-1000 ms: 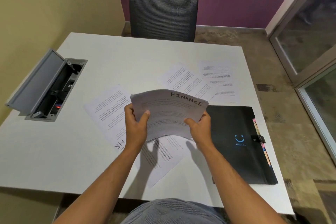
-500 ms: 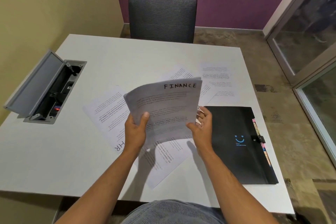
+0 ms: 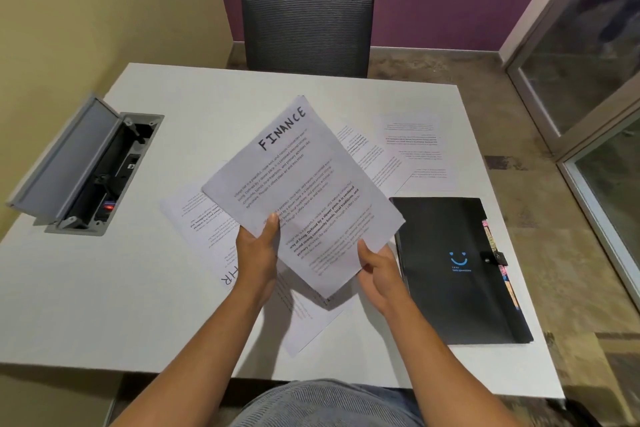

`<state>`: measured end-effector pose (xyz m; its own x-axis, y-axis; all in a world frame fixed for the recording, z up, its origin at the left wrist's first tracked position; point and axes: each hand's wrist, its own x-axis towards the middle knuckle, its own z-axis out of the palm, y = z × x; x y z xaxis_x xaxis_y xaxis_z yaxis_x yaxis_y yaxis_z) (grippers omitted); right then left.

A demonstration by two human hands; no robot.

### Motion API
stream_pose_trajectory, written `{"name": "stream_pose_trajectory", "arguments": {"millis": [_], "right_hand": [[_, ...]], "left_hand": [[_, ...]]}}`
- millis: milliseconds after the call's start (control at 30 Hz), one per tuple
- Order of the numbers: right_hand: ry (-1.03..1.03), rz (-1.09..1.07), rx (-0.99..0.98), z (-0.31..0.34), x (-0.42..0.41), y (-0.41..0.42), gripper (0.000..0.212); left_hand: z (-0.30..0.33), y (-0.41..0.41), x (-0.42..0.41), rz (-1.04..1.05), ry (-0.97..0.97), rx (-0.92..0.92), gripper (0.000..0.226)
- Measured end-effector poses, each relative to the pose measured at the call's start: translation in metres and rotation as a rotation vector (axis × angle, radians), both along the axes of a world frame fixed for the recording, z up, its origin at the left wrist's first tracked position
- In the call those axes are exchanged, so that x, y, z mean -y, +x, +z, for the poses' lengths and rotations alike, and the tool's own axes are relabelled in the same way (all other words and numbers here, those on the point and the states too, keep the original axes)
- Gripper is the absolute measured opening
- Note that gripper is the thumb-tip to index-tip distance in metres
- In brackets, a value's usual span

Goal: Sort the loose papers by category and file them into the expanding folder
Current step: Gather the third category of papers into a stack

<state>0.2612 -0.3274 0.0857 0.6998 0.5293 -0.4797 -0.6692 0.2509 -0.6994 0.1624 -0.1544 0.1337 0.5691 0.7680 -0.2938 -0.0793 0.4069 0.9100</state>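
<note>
Head view: FINANCE sheet [image 3: 304, 191] hides papers [image 3: 304, 315] beneath.

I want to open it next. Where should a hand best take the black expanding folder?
Take the black expanding folder at its right long edge, coming from the right. The snap strap and coloured tabs sit there; it lies flat and closed, and that edge is free.

Five loose papers [image 3: 304, 191], perhaps more, one expanding folder [image 3: 446, 270], one chair [image 3: 306, 21].
</note>
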Motion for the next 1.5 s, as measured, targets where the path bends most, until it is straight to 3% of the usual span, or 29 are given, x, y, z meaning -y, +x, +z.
{"name": "stream_pose_trajectory", "arguments": {"millis": [167,333,533,733,867,1267,1400,1500], "right_hand": [[-0.226,-0.035,0.125,0.002,0.003,0.007,0.035],[-0.325,-0.012,0.246,0.008,0.022,0.009,0.039],[-0.385,0.013,0.412,0.030,0.027,0.011,0.023],[-0.350,-0.024,0.559,0.042,0.023,0.019,0.036],[-0.349,0.057,0.567,0.028,0.028,0.015,0.036],[-0.480,0.026,0.597,0.013,0.019,0.001,0.034],[-0.526,0.050,0.481,-0.003,0.024,-0.004,0.035],[-0.531,0.031,0.484,-0.005,0.024,-0.008,0.031]], "left_hand": [[-0.011,-0.015,-0.011,-0.014,-0.013,-0.051,0.043],[-0.017,-0.038,-0.036,0.022,-0.022,-0.120,0.039],[-0.018,-0.056,-0.061,-0.123,0.225,-0.262,0.026],[-0.019,-0.057,-0.060,-0.211,0.360,-0.295,0.029],[-0.029,-0.057,-0.055,-0.222,0.420,-0.300,0.032],[-0.041,-0.057,-0.040,-0.198,0.267,-0.251,0.033],[-0.049,-0.062,-0.028,-0.278,0.270,-0.341,0.045],[-0.053,-0.066,-0.026,-0.260,0.319,-0.386,0.038]]}}
